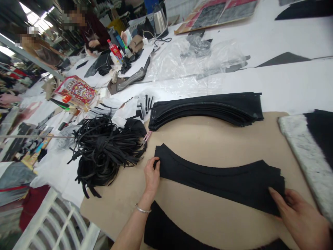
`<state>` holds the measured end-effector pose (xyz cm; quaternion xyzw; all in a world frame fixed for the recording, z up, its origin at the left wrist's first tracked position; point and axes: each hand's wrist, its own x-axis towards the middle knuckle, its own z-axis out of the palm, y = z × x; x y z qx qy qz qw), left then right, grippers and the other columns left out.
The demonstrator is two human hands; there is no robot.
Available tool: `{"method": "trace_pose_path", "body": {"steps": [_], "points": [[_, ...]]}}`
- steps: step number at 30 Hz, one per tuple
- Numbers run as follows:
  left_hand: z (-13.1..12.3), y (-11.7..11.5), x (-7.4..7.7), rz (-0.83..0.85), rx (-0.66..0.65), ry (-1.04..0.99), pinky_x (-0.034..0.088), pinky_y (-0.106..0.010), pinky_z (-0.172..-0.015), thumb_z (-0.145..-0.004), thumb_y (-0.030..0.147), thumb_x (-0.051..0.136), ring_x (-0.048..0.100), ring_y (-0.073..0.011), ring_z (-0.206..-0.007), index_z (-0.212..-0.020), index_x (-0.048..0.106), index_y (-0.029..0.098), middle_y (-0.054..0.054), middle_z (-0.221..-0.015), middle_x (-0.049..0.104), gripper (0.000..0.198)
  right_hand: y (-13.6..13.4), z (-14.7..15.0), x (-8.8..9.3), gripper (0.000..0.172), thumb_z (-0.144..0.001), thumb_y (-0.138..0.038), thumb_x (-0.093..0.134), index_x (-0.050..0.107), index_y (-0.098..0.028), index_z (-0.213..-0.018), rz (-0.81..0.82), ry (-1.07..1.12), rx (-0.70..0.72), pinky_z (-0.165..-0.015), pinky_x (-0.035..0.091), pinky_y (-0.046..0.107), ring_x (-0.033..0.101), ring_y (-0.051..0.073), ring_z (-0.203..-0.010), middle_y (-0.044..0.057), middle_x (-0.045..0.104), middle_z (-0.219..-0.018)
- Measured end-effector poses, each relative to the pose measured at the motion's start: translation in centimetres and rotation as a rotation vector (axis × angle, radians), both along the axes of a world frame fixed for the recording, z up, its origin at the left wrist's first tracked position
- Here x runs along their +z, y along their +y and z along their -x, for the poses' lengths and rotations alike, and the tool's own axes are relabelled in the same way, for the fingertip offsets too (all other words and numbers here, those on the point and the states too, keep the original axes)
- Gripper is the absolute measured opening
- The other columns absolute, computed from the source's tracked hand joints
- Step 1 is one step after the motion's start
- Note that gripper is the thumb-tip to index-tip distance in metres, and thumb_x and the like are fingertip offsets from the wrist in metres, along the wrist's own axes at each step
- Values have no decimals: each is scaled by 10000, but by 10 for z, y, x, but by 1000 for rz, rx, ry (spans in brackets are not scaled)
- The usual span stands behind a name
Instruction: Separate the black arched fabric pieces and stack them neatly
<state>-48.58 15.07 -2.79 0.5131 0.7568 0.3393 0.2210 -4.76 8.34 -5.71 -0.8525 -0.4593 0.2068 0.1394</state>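
Left hand [152,175]: pinched the narrow left end of the curved black piece [221,182] between thumb and fingers; a silvery bracelet [143,209] circled the wrist.
Right hand [299,211]: gripped the piece's lower right corner, thumb laid on top and the other fingers tucked in at the edge.
Curved black piece: lay slantwise over the brown board [205,140], left end higher than the right, its upper edge dipping in the middle; the right end showed stepped edges.
Black stack [208,108]: sat beyond that piece, apart from it, many curved layers piled at the board's far edge.
Lower black piece [169,229]: lay nearer the wearer, partly cut off by the bottom of the view.
Black strips [104,146]: heaped in a tangle at the board's left, with a small pink tool [147,136] just beside them.
Pale slab [296,135]: stood along the right side, black cloth [322,135] on it.
White worktop [275,85]: carried crumpled clear plastic [179,62], a red-labelled bottle [114,50] and a metal kettle [159,21].
Co-worker [95,33]: was across the worktop at upper left, in a dark red top.
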Motion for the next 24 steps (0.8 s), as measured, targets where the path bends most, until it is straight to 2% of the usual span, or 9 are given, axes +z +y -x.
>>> {"method": "trace_pose_path", "body": {"steps": [2, 4, 6, 7, 11, 13, 18, 24], "points": [[-2, -1, 3, -5, 5, 46, 467, -422, -905, -851, 231, 549, 599, -236, -941, -962, 670, 189, -81, -959, 644, 170, 5, 12, 18, 407, -794, -672, 405, 504, -279, -763, 69, 28, -6, -577, 398, 427, 593, 312, -626, 66, 617, -642], [-8, -4, 7, -25, 24, 222, 442, -472, -938, -869, 268, 549, 561, -274, -1025, -1033, 673, 180, -115, -1043, 594, 224, 8, 21, 31, 408, -797, -654, 381, 491, -263, -762, 66, 12, -9, -591, 379, 391, 584, 293, -637, 42, 582, -616], [-20, -9, 11, -64, -6, 441, 409, -514, -977, -891, 289, 536, 502, -311, -1138, -1135, 650, 177, -152, -1164, 540, 292, 10, 26, 35, 400, -805, -631, 381, 498, -249, -778, 44, -6, -14, -601, 363, 362, 579, 274, -644, 32, 575, -631], [-29, -13, 13, -87, -62, 511, 397, -522, -993, -901, 288, 528, 474, -318, -1182, -1185, 627, 179, -162, -1213, 518, 320, 10, 27, 36, 396, -816, -619, 384, 506, -243, -792, 38, -7, -16, -607, 359, 351, 579, 266, -652, 32, 581, -650], [-72, -30, 10, -140, -409, 476, 427, -480, -990, -900, 255, 547, 463, -287, -1196, -1311, 527, 213, -149, -1252, 502, 413, 8, 27, 33, 368, -864, -567, 382, 529, -229, -860, 18, -10, -14, -612, 340, 323, 562, 232, -645, 28, 583, -684], [-89, -37, 5, -140, -508, 459, 452, -471, -956, -892, 255, 563, 476, -288, -1172, -1302, 531, 241, -136, -1242, 504, 412, 8, 27, 33, 336, -876, -534, 385, 514, -226, -839, 10, -8, -7, -607, 329, 317, 546, 216, -618, 18, 560, -662], [-102, -44, -7, -136, -595, 538, 474, -453, -883, -893, 249, 565, 502, -291, -1113, -1219, 602, 250, -135, -1185, 524, 328, 8, 29, 40, 301, -889, -498, 395, 483, -225, -799, -32, 59, -24, -608, 333, 313, 558, 215, -624, 12, 552, -645], [-102, -42, -10, -163, -606, 634, 470, -438, -870, -897, 234, 555, 519, -293, -1096, -1193, 634, 221, -147, -1168, 552, 307, 8, 29, 38, 304, -898, -482, 374, 525, -218, -880, -14, 59, -30, -632, 351, 324, 581, 236, -674, 44, 614, -723]]}}
